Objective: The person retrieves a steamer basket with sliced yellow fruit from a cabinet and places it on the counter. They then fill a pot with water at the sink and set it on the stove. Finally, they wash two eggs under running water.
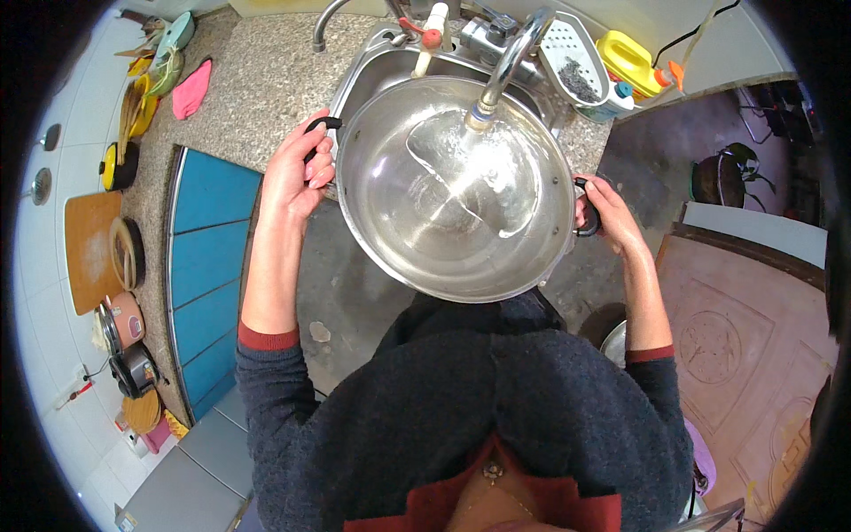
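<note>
A wide stainless steel pot (425, 259) hangs between my two hands over the front of the metal sink (385, 70), tilted toward its far right. My left hand (302, 163) grips one black loop handle, and my right hand (611, 209) grips the other. The spout of a chrome faucet (498, 76) reaches over the pot's far rim. Water (495, 159) pools inside below the spout, with bright glare on it. Most of the sink basin is hidden behind the pot.
A white perforated basket (575, 50) with dark scraps and a yellow jug (625, 60) stand right of the sink. A pink cloth (192, 90) lies on the granite counter (266, 73). Blue cabinet doors (209, 266) are at left, a wooden door (725, 332) at right.
</note>
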Available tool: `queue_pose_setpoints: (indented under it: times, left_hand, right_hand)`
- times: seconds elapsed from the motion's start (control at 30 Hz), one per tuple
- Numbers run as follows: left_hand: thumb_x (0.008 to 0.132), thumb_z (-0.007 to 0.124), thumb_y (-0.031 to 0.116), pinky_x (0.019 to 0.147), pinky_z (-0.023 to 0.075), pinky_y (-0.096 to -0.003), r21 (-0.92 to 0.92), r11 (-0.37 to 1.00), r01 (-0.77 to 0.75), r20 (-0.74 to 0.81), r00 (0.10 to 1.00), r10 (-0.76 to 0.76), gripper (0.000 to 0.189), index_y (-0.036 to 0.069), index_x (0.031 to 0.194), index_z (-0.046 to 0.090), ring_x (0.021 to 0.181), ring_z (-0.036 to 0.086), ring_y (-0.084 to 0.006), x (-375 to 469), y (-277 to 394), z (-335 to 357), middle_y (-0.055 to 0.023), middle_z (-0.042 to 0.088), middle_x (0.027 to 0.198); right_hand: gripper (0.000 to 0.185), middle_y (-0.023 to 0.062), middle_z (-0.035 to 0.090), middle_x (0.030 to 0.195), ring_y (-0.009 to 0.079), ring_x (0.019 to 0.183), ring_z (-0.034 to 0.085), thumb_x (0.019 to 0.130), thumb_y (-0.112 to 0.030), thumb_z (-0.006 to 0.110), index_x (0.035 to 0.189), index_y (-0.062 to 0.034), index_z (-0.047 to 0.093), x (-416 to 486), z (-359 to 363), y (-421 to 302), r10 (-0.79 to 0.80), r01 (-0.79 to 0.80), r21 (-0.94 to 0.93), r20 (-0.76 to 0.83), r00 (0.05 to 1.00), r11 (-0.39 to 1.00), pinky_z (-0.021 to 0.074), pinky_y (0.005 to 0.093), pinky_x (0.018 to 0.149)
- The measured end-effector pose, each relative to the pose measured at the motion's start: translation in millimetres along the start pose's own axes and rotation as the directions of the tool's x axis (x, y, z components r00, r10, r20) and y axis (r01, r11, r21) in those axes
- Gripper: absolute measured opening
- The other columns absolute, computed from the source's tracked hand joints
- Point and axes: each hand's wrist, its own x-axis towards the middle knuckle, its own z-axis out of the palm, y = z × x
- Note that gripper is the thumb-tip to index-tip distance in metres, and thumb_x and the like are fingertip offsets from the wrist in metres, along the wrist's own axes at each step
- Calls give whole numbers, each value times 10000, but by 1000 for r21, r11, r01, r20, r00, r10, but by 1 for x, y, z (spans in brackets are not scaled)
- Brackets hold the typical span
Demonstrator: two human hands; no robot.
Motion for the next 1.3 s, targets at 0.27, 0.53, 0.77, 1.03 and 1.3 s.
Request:
queue_pose_setpoints:
  times: [0.27,0.53,0.77,1.03,1.3]
  left_hand:
    - [954,547,78,389,256,-206,24,1000,-6,41,999,5,353,30,1299,492,449,303,-41,4,0,21,-25,492,739]
    - [947,585,132,349,228,-196,-88,995,43,43,998,-39,382,55,1310,499,427,276,-42,14,-6,-18,5,455,689]
    - [934,654,231,334,210,-215,-205,979,21,-29,999,-28,402,133,1302,525,405,255,-47,20,-19,-25,27,430,638]
    - [938,646,222,319,226,-216,-263,964,-27,-53,999,13,354,149,1275,562,379,249,-52,23,-22,-31,33,408,610]
    - [933,649,217,334,219,-211,-253,967,-23,-51,999,10,362,156,1275,551,393,248,-49,14,-25,-39,36,400,627]
  right_hand:
    - [296,-17,437,717,52,539,378,1028,-166,463,1276,-13,513,-2,11,18,55,62,570,-185,981,819,353,198,448]
    - [301,-20,405,731,40,539,350,1017,-150,485,1278,-2,506,-29,29,-36,-143,221,471,-196,970,854,302,184,427]
    - [315,-31,367,712,30,520,310,1020,-177,493,1279,-1,524,-34,41,-77,-247,326,336,-258,934,884,251,184,411]
    - [323,-64,305,665,16,491,261,1027,-213,489,1286,-25,529,-26,51,-81,-267,342,280,-274,924,897,216,177,396]
    - [296,-52,326,671,26,498,284,1030,-193,477,1263,-22,540,-21,50,-75,-233,298,290,-236,943,910,237,186,402]
